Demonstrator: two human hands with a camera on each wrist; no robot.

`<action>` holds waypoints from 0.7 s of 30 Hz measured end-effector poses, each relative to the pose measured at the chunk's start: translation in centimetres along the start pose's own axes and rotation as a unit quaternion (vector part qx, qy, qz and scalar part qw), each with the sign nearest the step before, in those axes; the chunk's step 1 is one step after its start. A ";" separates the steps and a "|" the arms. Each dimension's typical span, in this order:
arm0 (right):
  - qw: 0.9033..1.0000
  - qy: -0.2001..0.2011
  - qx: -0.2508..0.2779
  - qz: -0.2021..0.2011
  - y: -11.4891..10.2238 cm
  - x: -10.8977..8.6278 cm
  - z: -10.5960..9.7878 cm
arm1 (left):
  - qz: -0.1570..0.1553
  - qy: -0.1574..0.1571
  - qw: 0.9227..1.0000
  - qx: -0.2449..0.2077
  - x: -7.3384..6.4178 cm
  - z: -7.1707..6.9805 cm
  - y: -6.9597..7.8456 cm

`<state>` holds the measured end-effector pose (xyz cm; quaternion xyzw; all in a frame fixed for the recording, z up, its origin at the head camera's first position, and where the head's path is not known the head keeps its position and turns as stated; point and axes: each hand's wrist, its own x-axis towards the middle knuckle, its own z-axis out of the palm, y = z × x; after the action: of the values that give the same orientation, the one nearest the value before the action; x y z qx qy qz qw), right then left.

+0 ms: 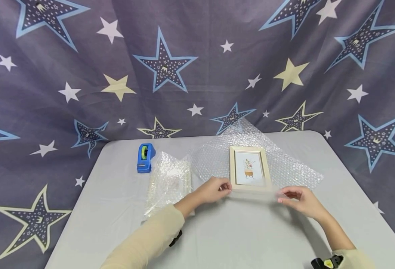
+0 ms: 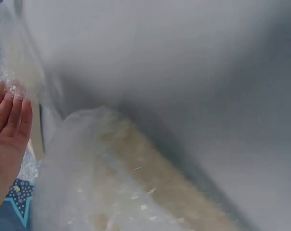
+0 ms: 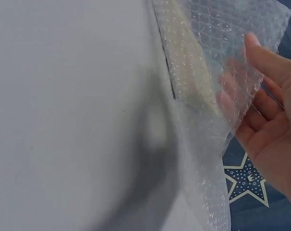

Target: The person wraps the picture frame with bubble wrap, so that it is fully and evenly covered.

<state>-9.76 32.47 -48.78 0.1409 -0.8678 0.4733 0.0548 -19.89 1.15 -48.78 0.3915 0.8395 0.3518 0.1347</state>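
A picture frame [image 1: 247, 164] with a light wooden border and a plant print lies face up on a sheet of bubble wrap [image 1: 288, 168]. The sheet's near edge is lifted over the lower end of the frame. At that end's left corner, my left hand [image 1: 214, 189] pinches the edge of the wrap. My right hand [image 1: 299, 201] holds the same edge on the right, slightly away from the frame. In the right wrist view, the thumb is on one side of the clear wrap [image 3: 213, 33] and the fingers show through from behind.
Left of the frame lies a flat bundle [image 1: 168, 183] covered in bubble wrap, under my left forearm. A blue tape dispenser [image 1: 144, 158] with a green-yellow roll stands beyond it. The grey table [image 1: 237, 239] ends at a star-patterned curtain [image 1: 204, 74].
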 end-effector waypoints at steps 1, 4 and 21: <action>1.000 0.010 0.002 -0.003 0.0 0.2 0.0 | -0.001 0.003 1.000 -0.002 0.2 -0.2 0.0; 0.999 0.042 0.004 -0.005 -0.7 1.1 -0.1 | -0.004 0.012 1.000 -0.006 0.8 -0.7 0.2; 0.988 0.113 -0.031 0.097 1.5 6.5 -0.2 | -0.071 0.110 0.990 -0.049 3.9 -0.5 0.3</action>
<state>-16.45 32.16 -48.37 -0.0002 -0.8796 0.4626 0.1109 -22.57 3.95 -48.03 0.2826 0.8566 0.4231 0.0855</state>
